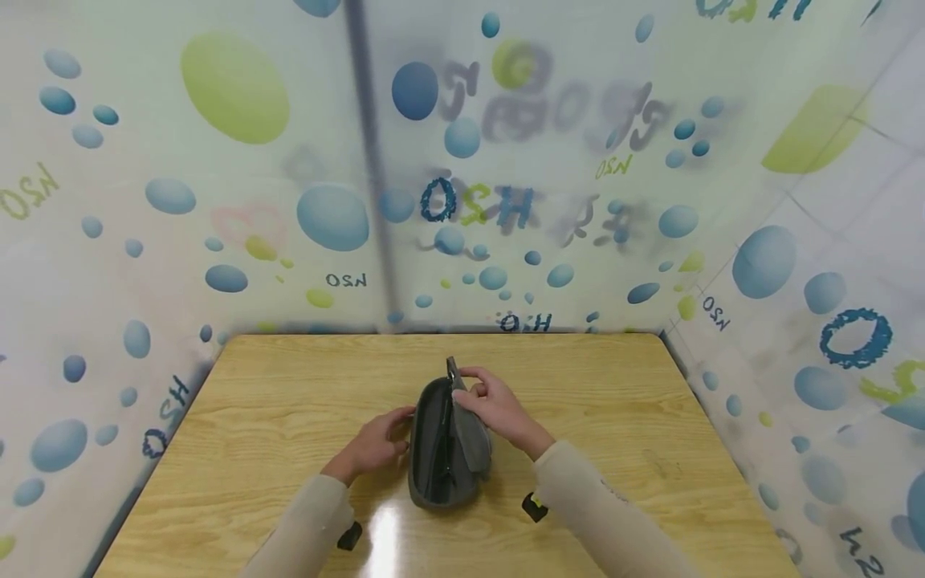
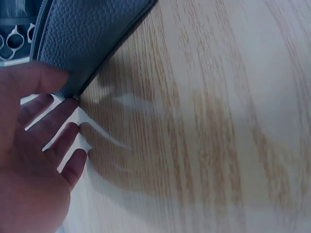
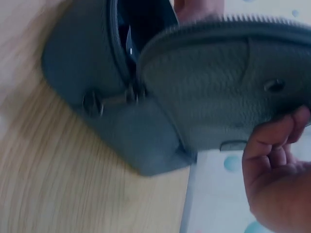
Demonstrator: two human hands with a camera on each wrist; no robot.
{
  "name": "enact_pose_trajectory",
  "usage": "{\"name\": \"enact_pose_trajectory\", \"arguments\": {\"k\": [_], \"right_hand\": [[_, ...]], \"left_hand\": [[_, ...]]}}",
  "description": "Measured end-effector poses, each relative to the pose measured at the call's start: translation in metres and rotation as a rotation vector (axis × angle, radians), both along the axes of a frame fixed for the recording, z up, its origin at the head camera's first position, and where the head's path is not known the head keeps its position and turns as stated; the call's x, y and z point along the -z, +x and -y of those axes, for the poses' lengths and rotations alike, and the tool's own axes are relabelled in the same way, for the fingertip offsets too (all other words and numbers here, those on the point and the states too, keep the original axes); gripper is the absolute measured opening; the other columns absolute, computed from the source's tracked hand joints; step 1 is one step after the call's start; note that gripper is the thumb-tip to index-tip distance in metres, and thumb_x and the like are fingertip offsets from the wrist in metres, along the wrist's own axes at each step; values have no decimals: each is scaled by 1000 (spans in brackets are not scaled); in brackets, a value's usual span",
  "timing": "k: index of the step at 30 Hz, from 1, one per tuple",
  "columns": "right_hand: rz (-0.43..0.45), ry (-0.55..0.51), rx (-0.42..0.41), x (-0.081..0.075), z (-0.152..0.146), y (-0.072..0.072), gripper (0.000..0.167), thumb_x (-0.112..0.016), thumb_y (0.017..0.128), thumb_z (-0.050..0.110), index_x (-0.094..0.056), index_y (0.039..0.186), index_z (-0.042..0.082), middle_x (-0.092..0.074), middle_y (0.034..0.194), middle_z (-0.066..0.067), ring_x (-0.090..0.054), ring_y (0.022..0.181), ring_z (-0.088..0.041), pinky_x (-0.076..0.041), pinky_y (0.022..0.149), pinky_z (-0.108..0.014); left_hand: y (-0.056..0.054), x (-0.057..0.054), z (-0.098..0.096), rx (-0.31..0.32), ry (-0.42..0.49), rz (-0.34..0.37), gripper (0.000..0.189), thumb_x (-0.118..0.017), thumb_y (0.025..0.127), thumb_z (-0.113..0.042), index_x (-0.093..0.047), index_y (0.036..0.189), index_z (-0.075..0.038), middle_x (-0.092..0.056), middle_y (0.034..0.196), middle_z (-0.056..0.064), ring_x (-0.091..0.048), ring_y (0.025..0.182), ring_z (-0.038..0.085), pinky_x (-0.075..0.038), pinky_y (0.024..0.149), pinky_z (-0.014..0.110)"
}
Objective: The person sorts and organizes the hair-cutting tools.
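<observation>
A dark grey zip-up leather case (image 1: 426, 502) stands on the table with its top unzipped. My right hand (image 1: 497, 408) pinches the raised lid (image 1: 470, 437) near its far end, thumb on one face and fingers behind it. In the right wrist view, a zipper pull (image 3: 92, 103) hangs on the case's end. Against the case's left side rests my left hand (image 1: 376, 441), fingers fairly straight and thumb lying on the leather. Scissors (image 2: 14, 41) show by their finger rings inside the case in the left wrist view; the rest of the interior is dark.
The wood-grain table (image 1: 303, 377) meets a wall covering (image 1: 289, 281) printed with blue and green bubbles at the back and sides. Small black objects sit near each sleeve, one by the left cuff (image 1: 350, 536) and one by the right cuff (image 1: 533, 507).
</observation>
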State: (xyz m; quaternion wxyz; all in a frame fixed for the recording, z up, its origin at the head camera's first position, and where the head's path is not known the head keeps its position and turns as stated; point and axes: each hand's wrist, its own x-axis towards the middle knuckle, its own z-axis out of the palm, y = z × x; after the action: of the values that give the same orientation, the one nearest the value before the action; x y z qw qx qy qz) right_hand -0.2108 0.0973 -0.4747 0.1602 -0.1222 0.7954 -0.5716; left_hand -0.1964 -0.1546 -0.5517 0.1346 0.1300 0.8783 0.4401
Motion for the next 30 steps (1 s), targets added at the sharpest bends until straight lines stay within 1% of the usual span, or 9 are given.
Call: {"name": "enact_pose_trajectory", "arguments": {"k": [4, 7, 9, 13, 17, 20, 24, 27, 30], "right_hand": [[-46, 35, 14, 1, 20, 5, 46, -62, 96, 32, -49, 137, 16, -52, 73, -1, -43, 56, -12, -39, 54, -27], [-121, 103, 24, 4, 37, 9, 44, -63, 94, 27, -51, 134, 13, -51, 72, 1, -46, 60, -12, -40, 57, -26], [-181, 159, 25, 7, 47, 10, 43, -64, 92, 25, -52, 132, 11, -48, 68, 2, -44, 57, -11, -39, 55, -24], [-276, 268, 6, 12, 64, 16, 42, -63, 90, 23, -54, 130, 12, -44, 58, 7, -36, 45, -8, -32, 47, -22], [-330, 406, -10, 21, 80, 22, 45, -62, 85, 23, -54, 128, 13, -44, 53, 4, -32, 41, -9, -26, 41, -24], [-357, 539, -9, 30, 91, 27, 46, -64, 81, 25, -54, 126, 17, -55, 63, 1, -43, 48, -12, -32, 44, -27], [-386, 684, -7, 40, 99, 32, 45, -68, 81, 29, -54, 122, 18, -66, 82, -3, -58, 65, -19, -44, 55, -34], [-382, 694, -32, 45, 98, 33, 41, -67, 85, 29, -53, 122, 17, -64, 75, -2, -58, 62, -20, -43, 54, -33], [-369, 607, -60, 45, 90, 31, 36, -65, 89, 27, -56, 122, 16, -57, 63, 4, -51, 52, -12, -38, 48, -27]], "left_hand": [[1, 1, -1, -72, -15, -49, 51, -60, 86, 0, -53, 137, -6, -62, 131, 17, -54, 127, 38, -37, 108, 57], [1, -1, -2, -142, -17, -78, 40, -59, 92, -3, -58, 131, -7, -69, 117, 14, -63, 115, 34, -46, 101, 53], [2, -4, -2, -181, 9, -92, 33, -58, 95, -6, -61, 128, -8, -71, 110, 10, -66, 107, 29, -50, 95, 50], [1, -6, -1, -217, 49, -139, 26, -56, 98, -9, -66, 121, -12, -73, 98, 2, -67, 96, 19, -52, 88, 46], [0, -5, 2, -239, 52, -166, 23, -55, 97, -7, -69, 116, -10, -73, 92, 1, -68, 93, 18, -53, 89, 44], [1, -5, 4, -268, 31, -158, 22, -55, 96, -6, -70, 112, -7, -74, 91, 3, -66, 90, 19, -53, 82, 41], [1, -3, 5, -289, 5, -116, 22, -54, 97, -7, -72, 110, -7, -74, 91, 3, -65, 93, 20, -51, 82, 38], [0, -3, 5, -283, 6, -103, 22, -54, 97, -9, -72, 109, -8, -75, 92, 3, -66, 99, 21, -51, 87, 41], [0, -3, 5, -284, 16, -103, 22, -55, 97, -9, -72, 110, -7, -75, 95, 4, -67, 100, 22, -51, 90, 43]]}}
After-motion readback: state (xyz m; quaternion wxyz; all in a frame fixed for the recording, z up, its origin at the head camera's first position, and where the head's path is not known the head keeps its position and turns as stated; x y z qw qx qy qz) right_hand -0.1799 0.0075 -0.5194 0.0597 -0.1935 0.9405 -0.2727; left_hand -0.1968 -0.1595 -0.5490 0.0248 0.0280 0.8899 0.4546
